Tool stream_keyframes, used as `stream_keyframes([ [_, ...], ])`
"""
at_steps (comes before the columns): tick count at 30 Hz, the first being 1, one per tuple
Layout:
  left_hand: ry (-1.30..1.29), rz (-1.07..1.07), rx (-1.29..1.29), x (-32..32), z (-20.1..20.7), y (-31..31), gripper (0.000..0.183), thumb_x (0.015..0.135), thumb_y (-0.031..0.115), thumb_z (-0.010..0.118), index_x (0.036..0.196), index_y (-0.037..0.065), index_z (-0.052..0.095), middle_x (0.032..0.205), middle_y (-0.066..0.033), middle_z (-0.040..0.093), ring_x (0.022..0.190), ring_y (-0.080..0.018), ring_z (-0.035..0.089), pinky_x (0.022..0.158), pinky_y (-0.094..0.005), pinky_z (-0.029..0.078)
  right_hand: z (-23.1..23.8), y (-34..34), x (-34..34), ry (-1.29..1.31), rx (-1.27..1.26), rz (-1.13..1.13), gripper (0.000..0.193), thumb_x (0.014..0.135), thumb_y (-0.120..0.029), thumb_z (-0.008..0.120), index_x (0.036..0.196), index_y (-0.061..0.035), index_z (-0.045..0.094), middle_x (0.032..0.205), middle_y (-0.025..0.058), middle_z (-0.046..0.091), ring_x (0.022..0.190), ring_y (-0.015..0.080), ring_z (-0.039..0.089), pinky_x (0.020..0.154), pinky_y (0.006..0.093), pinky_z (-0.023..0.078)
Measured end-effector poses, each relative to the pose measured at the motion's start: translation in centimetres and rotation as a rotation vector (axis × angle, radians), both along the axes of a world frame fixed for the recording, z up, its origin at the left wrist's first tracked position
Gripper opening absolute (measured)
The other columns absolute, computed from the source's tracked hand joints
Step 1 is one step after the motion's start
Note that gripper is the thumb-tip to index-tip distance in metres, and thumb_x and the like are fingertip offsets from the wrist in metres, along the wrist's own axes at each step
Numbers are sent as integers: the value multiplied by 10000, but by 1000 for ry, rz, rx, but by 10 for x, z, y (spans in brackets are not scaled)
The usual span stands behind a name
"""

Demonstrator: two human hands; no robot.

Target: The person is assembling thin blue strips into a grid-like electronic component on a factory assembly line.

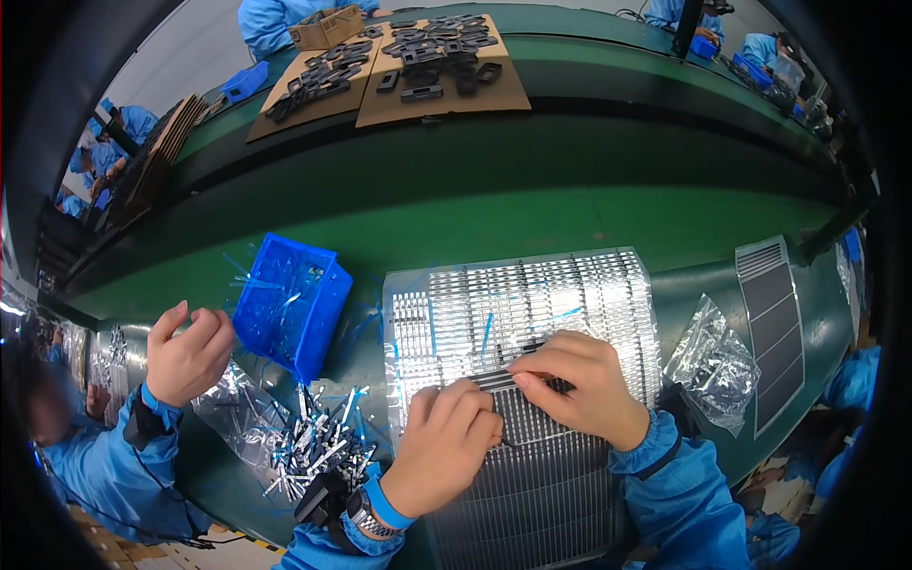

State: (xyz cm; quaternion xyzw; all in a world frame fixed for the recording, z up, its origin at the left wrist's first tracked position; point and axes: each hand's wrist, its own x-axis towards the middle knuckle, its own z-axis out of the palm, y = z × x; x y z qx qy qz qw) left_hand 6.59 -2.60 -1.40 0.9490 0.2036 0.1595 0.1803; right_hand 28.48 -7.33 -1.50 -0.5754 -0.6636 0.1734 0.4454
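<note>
A large clear-backed sheet (532, 503) lies before me, covered with rows of narrow strips: silvery in its far part, dark in its near part. My left hand (442, 451), with a watch and a blue wristband at its wrist, rests on the sheet with fingers curled; what they hold is hidden. Just right of it, my right hand (584, 385) pinches thumb and forefinger at the end of a thin dark strip (492, 381). Loose blue film slivers (487, 332) lie on the silvery rows.
A co-worker's hand (190, 356) hovers left of a blue bin (323, 318) holding blue film scraps. Below the bin is a pile of silvery strips (323, 442). Right stand a crumpled clear bag (714, 366) and another dark sheet (771, 332). Dark parts (423, 93) cover cardboard on the far shelf.
</note>
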Motion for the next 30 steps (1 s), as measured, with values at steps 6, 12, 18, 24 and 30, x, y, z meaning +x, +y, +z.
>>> stream_keyframes([
  [6,-114,80,-57,-4,6,2,224,776,116,797,946,94,653,1101,-48,600,1130,-291,581,937,-442,395,1,-3,4,-115,152,185,156,789,-174,850,860,-79,749,773,41,673,680,219,651,596,342,513],
  [12,-258,194,-121,-11,13,11,144,815,76,780,943,86,715,984,-47,673,1004,-284,620,883,-415,421,6,-8,-6,-317,-31,337,467,776,-471,847,1066,-114,765,957,6,669,853,183,638,761,334,511],
  [18,-323,246,-173,-15,12,13,148,849,62,757,993,70,723,956,-54,689,974,-291,633,855,-410,450,7,-4,-6,-322,-90,372,510,721,-494,878,1090,-155,784,927,-24,639,822,169,606,709,319,471],
  [24,-348,246,-233,-16,11,13,138,864,68,749,1000,67,723,953,-65,696,959,-298,634,850,-413,458,4,-2,-1,-160,-75,424,299,771,-312,876,1008,-147,800,909,-23,662,812,157,638,717,311,487],
  [30,-298,131,-325,-16,15,13,196,870,170,777,1031,65,744,965,-65,713,1006,-302,621,900,-417,461,8,-9,-4,434,-175,367,133,761,-40,876,867,-70,801,860,74,753,759,212,721,675,310,570],
])
